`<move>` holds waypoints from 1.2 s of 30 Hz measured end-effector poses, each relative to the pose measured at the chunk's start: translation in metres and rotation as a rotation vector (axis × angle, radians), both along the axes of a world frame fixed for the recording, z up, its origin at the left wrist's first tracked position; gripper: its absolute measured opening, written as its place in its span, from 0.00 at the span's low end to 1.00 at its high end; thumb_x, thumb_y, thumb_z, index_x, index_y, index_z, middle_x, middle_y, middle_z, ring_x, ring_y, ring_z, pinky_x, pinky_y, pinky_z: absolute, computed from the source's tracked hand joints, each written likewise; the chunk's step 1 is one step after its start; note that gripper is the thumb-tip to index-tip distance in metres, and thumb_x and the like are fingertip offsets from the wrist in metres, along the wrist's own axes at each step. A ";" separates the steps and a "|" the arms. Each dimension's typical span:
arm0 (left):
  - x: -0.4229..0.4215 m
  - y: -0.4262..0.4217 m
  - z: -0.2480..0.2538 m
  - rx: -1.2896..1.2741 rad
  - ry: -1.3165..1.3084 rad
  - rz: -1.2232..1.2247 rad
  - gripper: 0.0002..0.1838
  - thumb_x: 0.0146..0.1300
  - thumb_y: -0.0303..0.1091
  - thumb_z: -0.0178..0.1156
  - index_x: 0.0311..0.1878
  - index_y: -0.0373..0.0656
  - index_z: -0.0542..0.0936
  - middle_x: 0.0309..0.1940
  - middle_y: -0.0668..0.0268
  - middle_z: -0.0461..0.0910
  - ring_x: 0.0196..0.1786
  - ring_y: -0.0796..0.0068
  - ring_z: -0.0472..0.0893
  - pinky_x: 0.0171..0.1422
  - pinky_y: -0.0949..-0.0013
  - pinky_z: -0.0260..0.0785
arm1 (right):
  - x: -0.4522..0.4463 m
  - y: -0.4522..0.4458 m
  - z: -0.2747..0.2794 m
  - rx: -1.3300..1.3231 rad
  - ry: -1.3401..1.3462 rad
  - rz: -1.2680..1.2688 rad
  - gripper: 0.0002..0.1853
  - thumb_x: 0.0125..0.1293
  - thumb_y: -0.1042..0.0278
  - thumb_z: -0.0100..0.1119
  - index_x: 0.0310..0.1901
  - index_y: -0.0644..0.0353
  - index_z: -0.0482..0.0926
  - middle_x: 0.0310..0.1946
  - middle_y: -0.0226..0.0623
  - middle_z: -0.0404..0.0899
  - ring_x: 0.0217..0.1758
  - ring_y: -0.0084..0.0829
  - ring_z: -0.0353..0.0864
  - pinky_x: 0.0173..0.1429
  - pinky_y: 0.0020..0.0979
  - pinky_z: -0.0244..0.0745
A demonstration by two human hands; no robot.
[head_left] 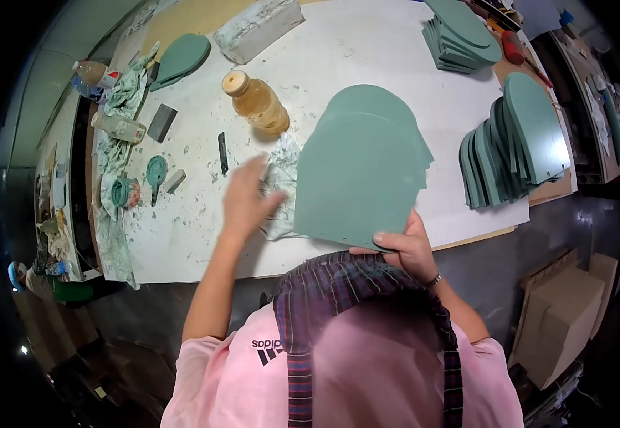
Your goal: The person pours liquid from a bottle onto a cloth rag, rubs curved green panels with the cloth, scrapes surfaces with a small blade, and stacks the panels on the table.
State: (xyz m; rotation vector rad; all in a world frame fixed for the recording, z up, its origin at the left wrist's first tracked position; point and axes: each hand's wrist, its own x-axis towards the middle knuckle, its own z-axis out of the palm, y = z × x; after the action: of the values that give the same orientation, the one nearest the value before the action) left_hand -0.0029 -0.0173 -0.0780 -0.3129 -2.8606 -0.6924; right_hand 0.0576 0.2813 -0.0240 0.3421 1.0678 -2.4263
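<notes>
My right hand (407, 246) grips the lower right corner of a flat green round-topped panel (360, 178), thumb on top. Under and behind it, another green panel (370, 100) shows past its curved top and right side. My left hand (246, 196) is to the left of the panel, somewhat blurred, fingers apart and holding nothing I can see. Next to its fingertips is a crumpled, stained cloth (279, 171), partly covered by the panel. A bottle of amber liquid (258, 105) stands just beyond, and a thin dark strip (223, 153) lies to its left.
Stacks of green panels stand at the right (513, 139) and far right (462, 36). More panels (181, 58) lie far left. A whitish block (258, 28) sits at the back. Along the left are a grey block (161, 123), a green-coated spatula (156, 175), a small jar (125, 192) and stained cloth (115, 239).
</notes>
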 end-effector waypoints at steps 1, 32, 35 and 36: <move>0.011 0.009 -0.014 -0.082 -0.031 -0.063 0.37 0.51 0.35 0.70 0.68 0.50 0.71 0.61 0.56 0.74 0.62 0.57 0.73 0.63 0.58 0.69 | -0.002 0.000 0.001 -0.005 0.004 0.027 0.30 0.60 0.86 0.51 0.66 0.70 0.59 0.55 0.55 0.73 0.53 0.49 0.81 0.52 0.52 0.85; 0.022 0.014 0.073 0.685 -0.190 -0.090 0.16 0.73 0.33 0.51 0.56 0.35 0.81 0.54 0.55 0.81 0.58 0.65 0.78 0.65 0.66 0.66 | -0.054 -0.030 0.052 1.257 1.002 0.048 0.24 0.50 0.75 0.66 0.53 0.62 0.78 0.60 0.49 0.69 0.60 0.48 0.71 0.64 0.41 0.68; 0.022 0.018 0.097 1.126 -0.456 -0.123 0.21 0.76 0.37 0.49 0.57 0.28 0.79 0.53 0.55 0.82 0.55 0.70 0.81 0.63 0.69 0.70 | -0.061 -0.065 0.046 1.210 1.051 0.171 0.23 0.48 0.75 0.66 0.50 0.62 0.79 0.57 0.47 0.73 0.61 0.49 0.71 0.65 0.42 0.68; 0.022 0.016 0.101 1.125 -0.454 -0.124 0.21 0.76 0.37 0.49 0.57 0.28 0.79 0.53 0.55 0.82 0.55 0.70 0.81 0.63 0.69 0.70 | -0.068 -0.070 0.039 1.172 1.090 0.245 0.22 0.48 0.75 0.66 0.49 0.62 0.78 0.54 0.47 0.75 0.59 0.49 0.72 0.64 0.42 0.69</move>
State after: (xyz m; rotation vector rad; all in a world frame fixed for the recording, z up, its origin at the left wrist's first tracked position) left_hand 0.0190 -0.0017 0.0231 -0.1483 -2.2630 -2.4234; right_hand -0.0099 0.2110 0.0149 -0.8318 2.6901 -1.3824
